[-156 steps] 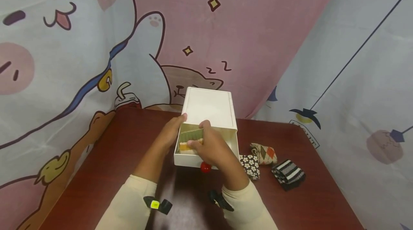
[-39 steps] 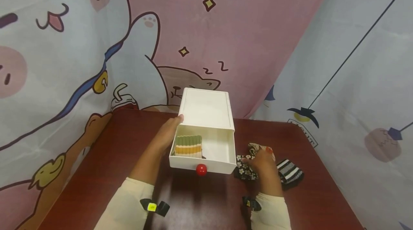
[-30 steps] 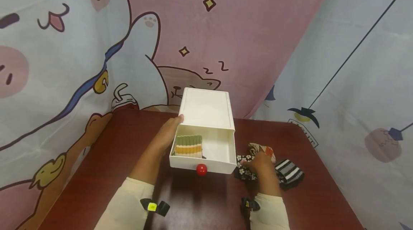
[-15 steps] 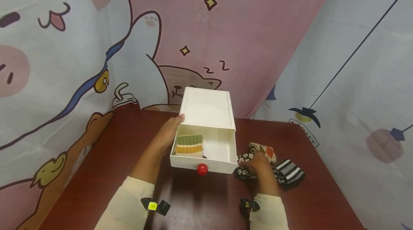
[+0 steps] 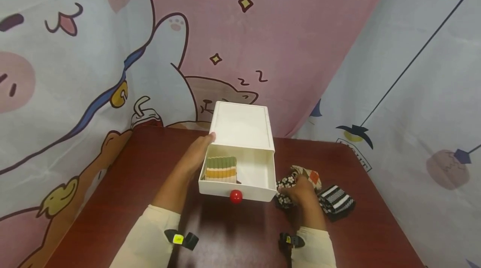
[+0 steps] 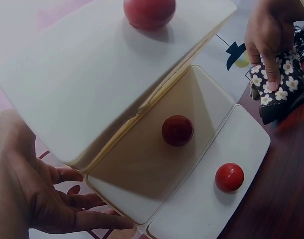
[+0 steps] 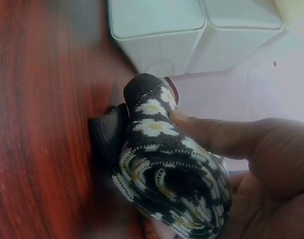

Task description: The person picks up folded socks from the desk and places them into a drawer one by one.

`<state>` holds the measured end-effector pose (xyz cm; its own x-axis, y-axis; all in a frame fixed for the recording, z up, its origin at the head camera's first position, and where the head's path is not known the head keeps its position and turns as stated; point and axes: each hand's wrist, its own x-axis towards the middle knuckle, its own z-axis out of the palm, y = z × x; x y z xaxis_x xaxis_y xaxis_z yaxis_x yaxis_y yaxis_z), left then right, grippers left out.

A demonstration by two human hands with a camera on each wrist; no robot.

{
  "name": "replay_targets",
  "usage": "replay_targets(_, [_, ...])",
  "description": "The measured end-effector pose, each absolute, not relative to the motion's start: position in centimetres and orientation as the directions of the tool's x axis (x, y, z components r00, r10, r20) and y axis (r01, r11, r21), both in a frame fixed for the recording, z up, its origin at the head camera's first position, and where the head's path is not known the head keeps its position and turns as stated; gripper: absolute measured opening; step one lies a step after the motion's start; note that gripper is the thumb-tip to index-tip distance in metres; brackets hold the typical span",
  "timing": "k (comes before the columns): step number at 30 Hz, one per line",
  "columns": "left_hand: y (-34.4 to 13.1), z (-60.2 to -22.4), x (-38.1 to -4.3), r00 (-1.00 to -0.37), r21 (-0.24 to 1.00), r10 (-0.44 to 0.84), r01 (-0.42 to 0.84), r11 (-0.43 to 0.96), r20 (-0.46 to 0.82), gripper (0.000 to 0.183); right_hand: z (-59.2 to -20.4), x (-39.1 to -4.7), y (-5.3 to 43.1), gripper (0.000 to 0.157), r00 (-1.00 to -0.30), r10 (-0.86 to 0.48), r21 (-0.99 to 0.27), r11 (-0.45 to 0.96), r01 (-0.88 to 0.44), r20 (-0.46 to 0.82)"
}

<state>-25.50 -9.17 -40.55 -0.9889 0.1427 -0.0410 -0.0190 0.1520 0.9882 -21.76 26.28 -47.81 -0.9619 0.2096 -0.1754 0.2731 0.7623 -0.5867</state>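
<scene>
My right hand (image 5: 303, 195) pinches a folded pair of black socks with white flowers (image 5: 287, 182), right of a white drawer cabinet (image 5: 242, 127). In the right wrist view the thumb lies on the flowered socks (image 7: 154, 127), whose rolled end faces the camera. Against the cabinet's left side rests my left hand (image 5: 193, 157); the left wrist view shows its fingers (image 6: 84, 200) fairly straight along that side. The cabinet's top drawer (image 5: 259, 194) is pulled out, with a red knob (image 5: 236, 196). Green, yellow and cream striped socks (image 5: 221, 170) sit in its left part.
Argyle socks (image 5: 313, 177) lie just behind the right hand, and black-and-white striped socks (image 5: 337, 200) to its right, on the dark red table (image 5: 150, 151). Two lower drawers with red knobs (image 6: 230, 177) show closed in the left wrist view. Printed cloth (image 5: 293, 51) hangs behind.
My right hand has left the striped socks in the drawer and moved right to the flowered socks, which now stand more tilted in its grip. The left hand stays at the cabinet's side.
</scene>
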Motion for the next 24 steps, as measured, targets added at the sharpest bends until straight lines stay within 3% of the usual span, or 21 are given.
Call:
replay_targets(11, [-9.1, -40.8, -25.7, -0.990, 0.987, 0.132, -0.024, 0.161, -0.046, 0.069, -47.4, -21.7, 26.8, 0.083, -0.964, 0.213, -0.651, 0.711, 0.266, -0.161])
replay_targets(24, [-9.2, -40.7, -25.6, -0.992, 0.986, 0.121, -0.025, 0.167, -0.046, 0.067, -46.2, -21.4, 27.2, 0.081, -0.971, 0.236, -0.664, 0.719, 0.204, -0.043])
